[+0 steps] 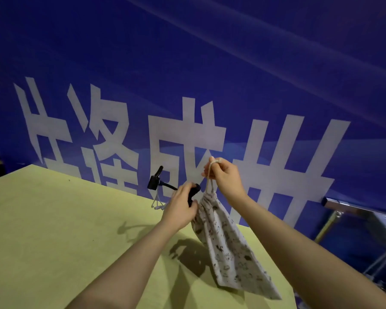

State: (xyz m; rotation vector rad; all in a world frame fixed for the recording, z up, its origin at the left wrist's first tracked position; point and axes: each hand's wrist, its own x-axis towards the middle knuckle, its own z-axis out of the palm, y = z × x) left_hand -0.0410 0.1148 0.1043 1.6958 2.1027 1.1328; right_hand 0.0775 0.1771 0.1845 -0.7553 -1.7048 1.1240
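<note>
Currently, your right hand point(225, 177) has its fingers curled round the pale looped drawstring cord point(210, 184), pinching it above the gathered mouth of the white printed cloth drawstring bag point(227, 246). The bag hangs from that cord at a tilt over the yellow-green table top point(54, 219), near its right edge. Whether its lower corner touches the surface cannot be confirmed. Your left hand point(183, 206) has fingers and thumb closed round a small black object point(193, 194), held against the left side of the bag's mouth; what the object is cannot be told. Beyond the left hand, a black clamp point(153, 181) stands at the table's far edge. A black flexible arm point(168, 186) runs from it toward your left hand, and whether it joins the gripped object is hidden. A thin white cable point(157, 202) hangs below the clamp. Behind everything stands a blue banner with large white characters point(187, 63), and a metal frame point(343, 205) sits at the right.
</note>
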